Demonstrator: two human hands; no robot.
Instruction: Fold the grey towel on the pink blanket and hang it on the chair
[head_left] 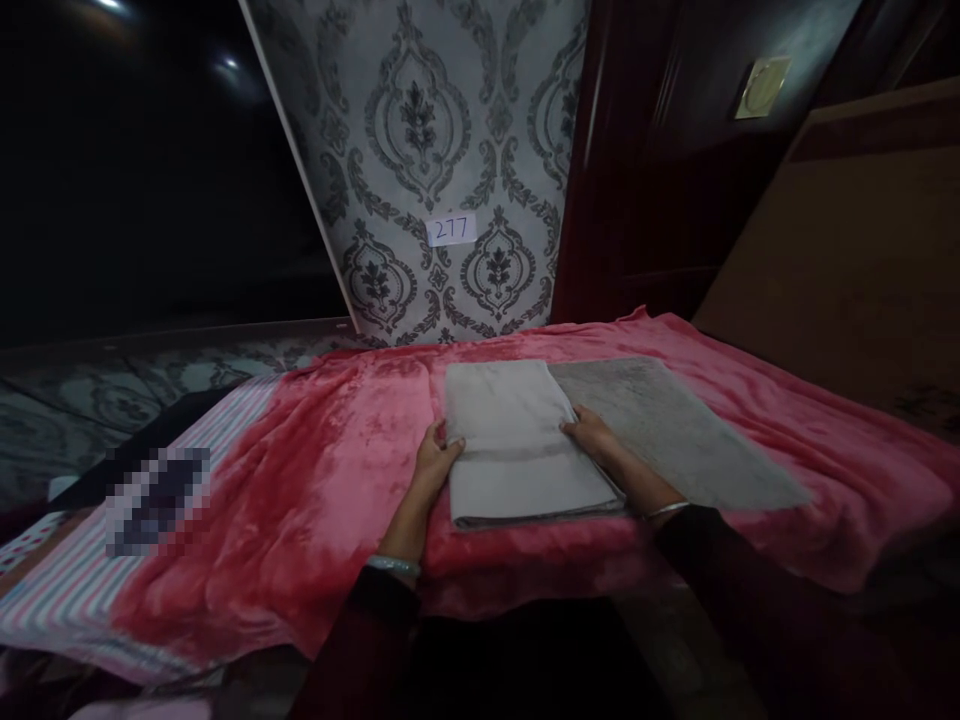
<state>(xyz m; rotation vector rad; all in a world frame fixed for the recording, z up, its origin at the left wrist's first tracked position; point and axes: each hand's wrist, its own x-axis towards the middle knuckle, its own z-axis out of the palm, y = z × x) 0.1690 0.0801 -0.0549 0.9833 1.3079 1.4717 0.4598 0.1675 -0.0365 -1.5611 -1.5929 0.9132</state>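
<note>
A folded light-grey cloth (517, 400) lies on the pink-red plush blanket (360, 480), a darker crease running across its middle. My left hand (435, 458) is at the cloth's left edge, thumb on top and the fingers curled around the side. On the opposite edge, my right hand (596, 437) grips with its thumb on top; some of its fingers are hidden. To the right, a darker grey fuzzy piece of fabric (675, 430) is spread flat. I cannot tell whether it is joined to the folded cloth.
A striped cloth (82, 590) covers the left end under the blanket, beside a pixelated patch. Behind are a large dark screen (150, 180), patterned wallpaper (420, 100) with a "277" label (451, 229), and a dark red door (637, 200). A brown panel (862, 250) leans at right.
</note>
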